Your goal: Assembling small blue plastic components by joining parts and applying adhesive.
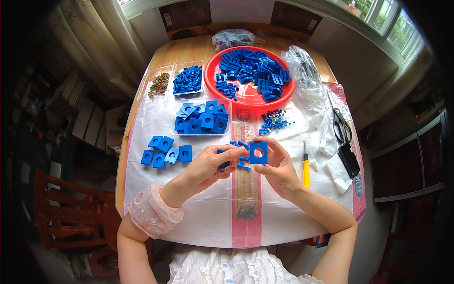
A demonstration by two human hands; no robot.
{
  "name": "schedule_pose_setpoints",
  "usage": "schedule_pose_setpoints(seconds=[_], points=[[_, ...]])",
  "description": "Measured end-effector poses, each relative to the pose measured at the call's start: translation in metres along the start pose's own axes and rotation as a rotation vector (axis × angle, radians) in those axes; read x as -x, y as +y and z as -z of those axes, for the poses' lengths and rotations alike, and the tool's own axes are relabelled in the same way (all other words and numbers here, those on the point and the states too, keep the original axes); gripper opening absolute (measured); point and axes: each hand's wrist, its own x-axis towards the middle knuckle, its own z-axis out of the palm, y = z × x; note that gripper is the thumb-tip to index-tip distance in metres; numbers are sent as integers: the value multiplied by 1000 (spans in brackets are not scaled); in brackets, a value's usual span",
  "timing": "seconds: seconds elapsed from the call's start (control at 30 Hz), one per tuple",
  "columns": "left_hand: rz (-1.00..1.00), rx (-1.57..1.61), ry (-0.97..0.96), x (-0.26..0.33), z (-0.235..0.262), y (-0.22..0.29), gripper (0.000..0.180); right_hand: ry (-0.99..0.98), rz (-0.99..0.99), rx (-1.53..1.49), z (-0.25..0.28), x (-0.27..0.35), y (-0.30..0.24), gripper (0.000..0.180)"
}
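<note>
My left hand point(208, 162) grips a blue piece point(222, 164), my right hand point(276, 166) a holed plate point(253, 154); a chair point(71, 206) flanks the surface's point(184, 49) left edge, a window point(378, 21) its far-right corner.

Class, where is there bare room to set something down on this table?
Bare sheet: near edge, between left forearm and right forearm; also between loose blue squares and pink sleeve. Crowded: around the red basin, with trays and bags.

Vivid blue on the held plate point(258, 144), bright red basin point(250, 102), yellow tool handle point(306, 174), black scissors point(338, 125), and a pink-and-tan stripe point(246, 189) brightens the white table cover point(203, 227)!
</note>
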Motion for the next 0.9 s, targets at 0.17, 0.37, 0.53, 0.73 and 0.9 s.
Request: schedule_pose_setpoints(seconds=[0.17,0.37,0.53,0.73,0.9], points=[[14,-6,-19,-2,-7,3,22,3,-10,-6,1,0,2,59],[16,4,-31,-4,-7,3,20,12,-12,-7,1,0,3,58],[19,0,-19,-4,-10,4,18,12,9,28,3,0,2,59],[29,-14,-68,-8,-5,3,19,13,45,30,0,0,-1,60],[32,7,-100,-11,-5,3,18,13,70,37,3,-1,-1,58]])
